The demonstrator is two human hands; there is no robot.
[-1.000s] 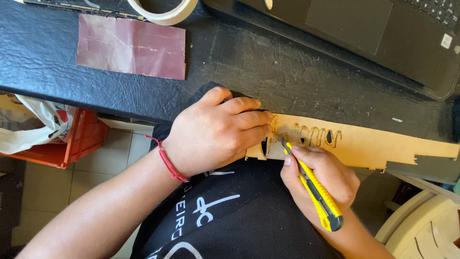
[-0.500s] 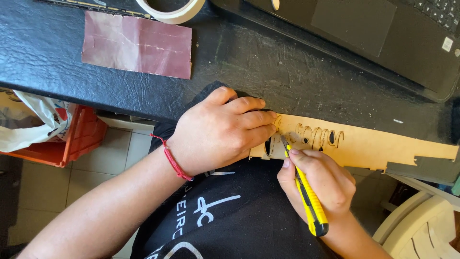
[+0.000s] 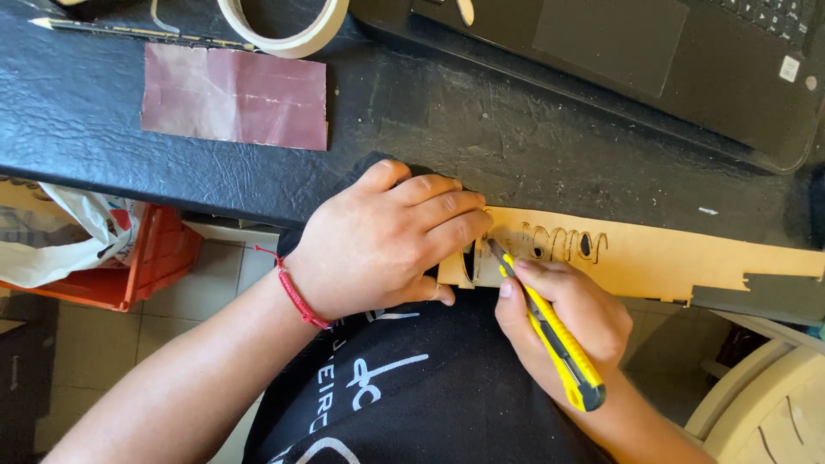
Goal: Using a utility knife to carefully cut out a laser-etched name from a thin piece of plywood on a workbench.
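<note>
A thin tan wooden sheet (image 3: 670, 253) with curved cut-out slots lies along the near edge of the black table (image 3: 481, 146). My left hand (image 3: 382, 245), a red cord on its wrist, presses flat on the sheet's left end. My right hand (image 3: 567, 322) grips a yellow and black utility knife (image 3: 550, 331), whose blade tip touches the sheet just right of my left fingers, by the slots.
A reddish-brown sandpaper sheet (image 3: 236, 96) and a roll of masking tape (image 3: 288, 24) lie at the back left, with a pencil (image 3: 120, 30) beside them. A black laptop (image 3: 653, 60) sits at the back right. An orange crate (image 3: 142, 266) stands on the floor at left, a cream chair (image 3: 765, 412) at lower right.
My right hand has tilted the knife, its rear end swinging down and right while the blade stays at the slots. My left hand keeps pressing the sheet.
</note>
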